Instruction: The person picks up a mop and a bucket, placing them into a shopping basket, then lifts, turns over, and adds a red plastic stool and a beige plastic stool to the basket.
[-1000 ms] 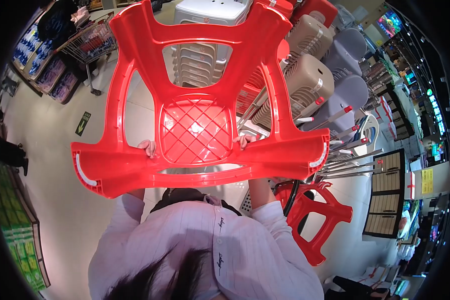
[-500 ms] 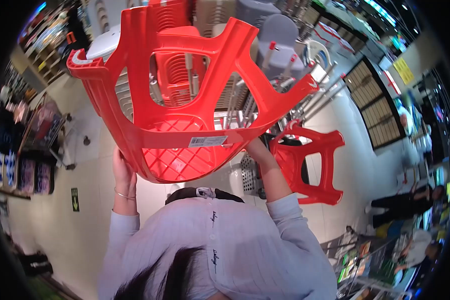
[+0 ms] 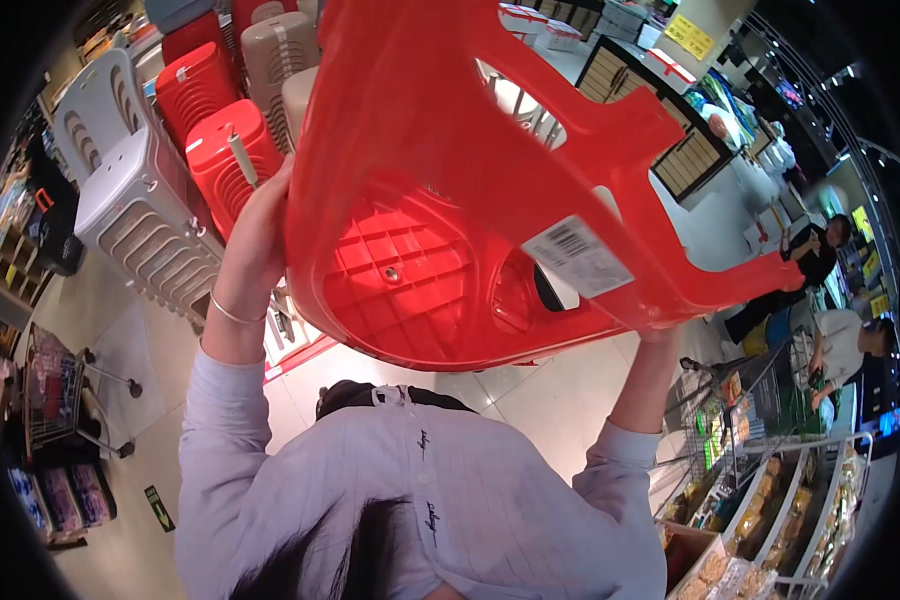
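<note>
A red plastic stool (image 3: 400, 270) is held up in front of my chest, tipped so that the ribbed underside of its seat faces me. A white barcode label (image 3: 578, 256) sits on one of its rails. My left hand (image 3: 260, 230) is closed on the stool's left edge, with part of the fingers hidden by the red plastic. At the stool's lower right edge is my right hand (image 3: 660, 335), gripping it from below, its fingers mostly hidden behind the stool.
Stacked grey chairs (image 3: 145, 215) and red stools (image 3: 232, 150) stand at the upper left. A shopping cart (image 3: 55, 390) is at the left. On the right are two people, another cart and racks of packaged food (image 3: 790, 500). A black-framed panel (image 3: 670, 150) stands behind.
The view has turned to the right. The stool is nearer and larger, its legs now pointing more to the right. The separate red stool at the right is no longer distinctly visible.
</note>
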Tool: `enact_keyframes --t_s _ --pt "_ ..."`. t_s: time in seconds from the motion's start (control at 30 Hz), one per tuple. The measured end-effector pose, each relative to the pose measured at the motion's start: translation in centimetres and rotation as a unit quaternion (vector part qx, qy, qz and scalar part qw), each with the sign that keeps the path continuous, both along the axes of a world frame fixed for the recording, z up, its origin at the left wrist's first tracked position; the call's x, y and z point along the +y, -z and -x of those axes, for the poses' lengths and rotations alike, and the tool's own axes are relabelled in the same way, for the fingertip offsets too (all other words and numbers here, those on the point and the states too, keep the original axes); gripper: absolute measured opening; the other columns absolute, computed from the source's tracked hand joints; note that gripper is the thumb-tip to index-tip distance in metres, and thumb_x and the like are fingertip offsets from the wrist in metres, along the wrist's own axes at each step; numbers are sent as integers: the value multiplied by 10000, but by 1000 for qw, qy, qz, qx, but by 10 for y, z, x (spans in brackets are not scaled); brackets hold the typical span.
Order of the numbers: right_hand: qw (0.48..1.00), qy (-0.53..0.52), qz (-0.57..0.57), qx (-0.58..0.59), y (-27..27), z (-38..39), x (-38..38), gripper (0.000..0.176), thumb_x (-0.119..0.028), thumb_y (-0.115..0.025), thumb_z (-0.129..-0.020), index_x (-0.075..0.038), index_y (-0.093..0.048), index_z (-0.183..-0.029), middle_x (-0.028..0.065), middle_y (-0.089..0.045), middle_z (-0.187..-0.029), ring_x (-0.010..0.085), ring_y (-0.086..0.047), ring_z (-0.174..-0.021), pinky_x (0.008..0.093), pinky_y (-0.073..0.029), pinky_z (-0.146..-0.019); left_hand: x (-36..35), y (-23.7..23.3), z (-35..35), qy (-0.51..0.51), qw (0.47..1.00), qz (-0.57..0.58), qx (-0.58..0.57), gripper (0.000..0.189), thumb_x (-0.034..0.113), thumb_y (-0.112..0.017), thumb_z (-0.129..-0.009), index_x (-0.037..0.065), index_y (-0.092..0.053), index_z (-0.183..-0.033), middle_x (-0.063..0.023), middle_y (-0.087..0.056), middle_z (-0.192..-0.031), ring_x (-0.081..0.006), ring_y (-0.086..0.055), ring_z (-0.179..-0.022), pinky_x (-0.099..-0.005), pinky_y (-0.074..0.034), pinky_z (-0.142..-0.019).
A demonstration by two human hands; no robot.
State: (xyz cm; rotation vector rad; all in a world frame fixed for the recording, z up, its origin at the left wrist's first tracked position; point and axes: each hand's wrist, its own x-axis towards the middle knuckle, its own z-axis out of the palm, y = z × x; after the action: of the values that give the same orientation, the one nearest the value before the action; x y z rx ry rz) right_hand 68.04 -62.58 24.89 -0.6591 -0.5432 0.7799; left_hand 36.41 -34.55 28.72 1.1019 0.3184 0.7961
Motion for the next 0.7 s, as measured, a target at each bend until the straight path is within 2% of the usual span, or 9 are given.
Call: enact_keyframes --t_s 0.03,0.1,0.2,0.27,0.4,0.5,0.6,0.63,0.7 --pt "1000 9 2 0 -11 -1 -14 644 -443 -425 -859 0 -287 -1306 200 -393 -1262 370 -454 -1101 477 -487 -791 -2 -10 -10 44 999 20 -14 347 236 -384 -924 23 -451 -1189 -56 -568 -1072 -113 -551 -946 -251 -442 -829" --pt "979 167 95 -67 -27 -3 -37 595 -425 -434 -850 -30 -345 -1286 216 -440 -1229 289 -515 -1048 342 -537 -672 2 -28 -30 94 995 19 -10 341 243 -395 -922 25 -465 -1174 -54 -575 -1059 -112 -557 -929 -249 -449 -816" --pt "987 78 131 -46 -29 -30 -74 585 -402 -456 -838 -29 -356 -1279 227 -446 -1217 275 -560 -963 286 -532 -549 4 -42 -70 169 986 14 -13 332 267 -419 -916 29 -501 -1132 -48 -586 -1033 -108 -568 -895 -247 -461 -790" --pt "976 146 153 -47 -38 -22 -82 575 -401 -451 -837 -18 -377 -1260 245 -457 -1195 256 -565 -933 274 -504 -530 4 -45 -95 200 980 12 -20 332 286 -431 -911 32 -522 -1105 -44 -591 -1020 -106 -572 -878 -245 -465 -777" --pt "974 151 163 -35 -45 -27 -116 556 -405 -421 -850 -13 -394 -1243 252 -458 -1193 252 -564 -903 290 -461 -585 3 -28 -144 274 960 65 4 356 336 -459 -895 27 -563 -1037 -45 -603 -972 -103 -577 -844 -249 -474 -744" --pt "942 281 183 -27 -40 -30 -144 521 -368 -475 -839 -28 -411 -1229 176 -496 -1167 287 -551 -957 370 -481 -714 2 -19 -179 309 949 66 -2 358 337 -466 -891 22 -569 -1026 -50 -605 -962 -104 -579 -830 -253 -478 -732" --pt "959 234 159 6 -37 -26 -164 488 -341 -502 -836 -37 -431 -1212 139 -513 -1153 285 -540 -992 413 -468 -799 13 -4 -212 300 954 22 8 364 322 -472 -892 10 -555 -1059 -51 -597 -997 -101 -576 -841 -254 -480 -736" --pt "966 203 162 -1 -32 -30 -173 447 -339 -476 -857 -36 -446 -1184 101 -531 -1150 226 -531 -1034 389 -444 -852 16 2 -221 302 953 12 10 380 326 -476 -890 0 -547 -1072 -57 -594 -1007 -104 -575 -852 -255 -480 -745" --pt "954 231 192 -11 -27 -28 -172 443 -313 -487 -845 -24 -444 -1178 103 -542 -1128 221 -537 -1020 382 -444 -850 25 23 -245 294 956 -20 18 444 360 -474 -887 -33 -530 -1086 -87 -589 -1025 -121 -575 -875 -262 -481 -760"
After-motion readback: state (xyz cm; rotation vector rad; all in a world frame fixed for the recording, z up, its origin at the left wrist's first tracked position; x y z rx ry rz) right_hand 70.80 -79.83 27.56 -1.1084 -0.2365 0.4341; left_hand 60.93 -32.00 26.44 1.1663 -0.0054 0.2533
